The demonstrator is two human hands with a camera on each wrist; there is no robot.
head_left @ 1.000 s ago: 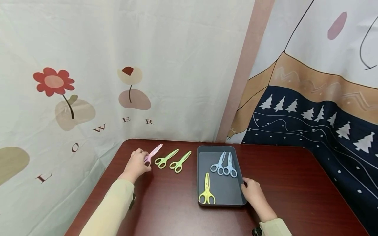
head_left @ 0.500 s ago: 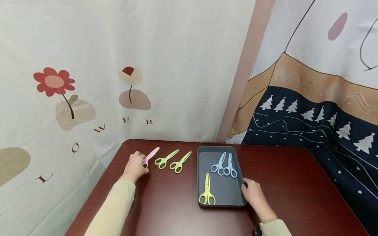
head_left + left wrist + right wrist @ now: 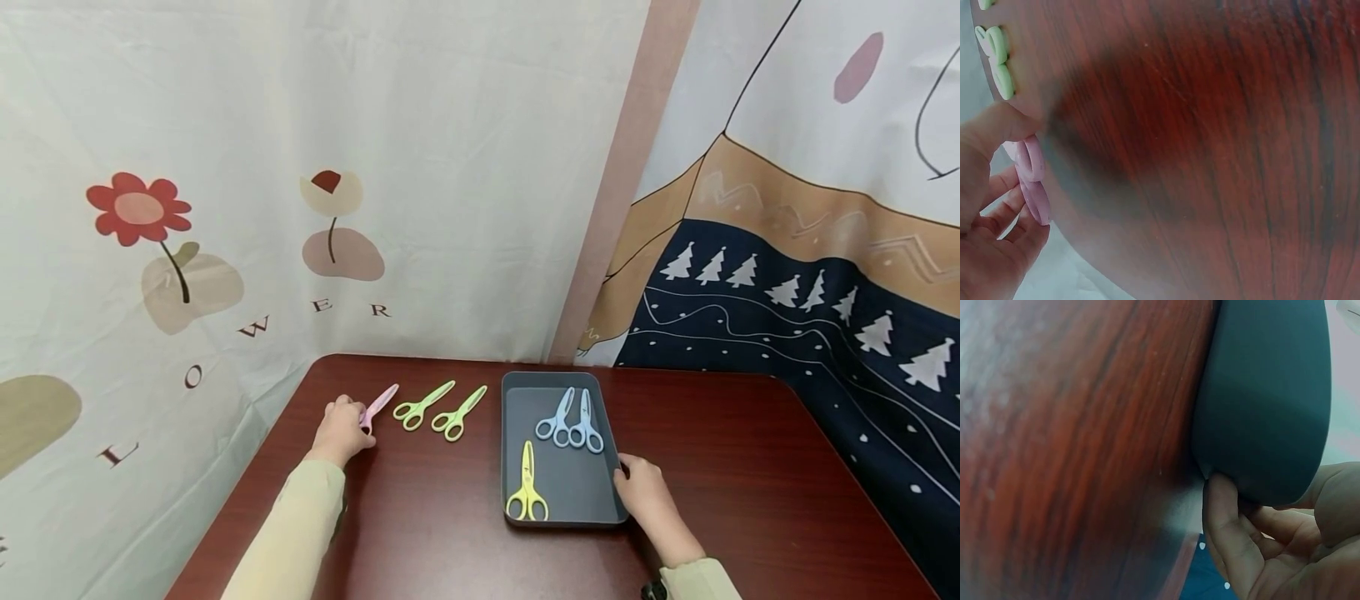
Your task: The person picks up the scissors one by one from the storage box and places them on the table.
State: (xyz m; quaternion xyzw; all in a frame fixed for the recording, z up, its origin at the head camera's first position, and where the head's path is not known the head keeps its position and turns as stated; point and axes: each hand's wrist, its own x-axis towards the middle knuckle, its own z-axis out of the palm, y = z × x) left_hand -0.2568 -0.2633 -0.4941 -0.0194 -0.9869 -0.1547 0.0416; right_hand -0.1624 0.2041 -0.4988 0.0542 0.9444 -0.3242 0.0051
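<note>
My left hand [image 3: 339, 429] pinches the pink scissors [image 3: 379, 403] by the handles, thumb on one side and fingers on the other, at the far left of the table [image 3: 420, 517]. Their blades point to the far right; whether they bear on the tabletop I cannot tell. Just right of them lie two green scissors, the left pair [image 3: 437, 394] and the right pair [image 3: 474, 400], apart from each other, both with handles to the near left and blades to the far right. The tray [image 3: 585, 492], dark grey, sits right of the green pairs with its long sides running near to far. My right hand [image 3: 642, 486] grips it at the right side, toward the near corner, with a finger under the base edge. Inside the tray I note three scissors: two blue ones, left [image 3: 566, 404] and right [image 3: 584, 410], side by side in the far part, and the yellow scissors [image 3: 527, 467] in the near left corner, handles toward the near wall. All three have blades pointing far. Pale sleeves [image 3: 300, 533] cover both my forearms. Beyond the table hang a white cloth [image 3: 480, 167] with printed flowers and, to the right, a navy cloth section [image 3: 750, 308] with white trees.
</note>
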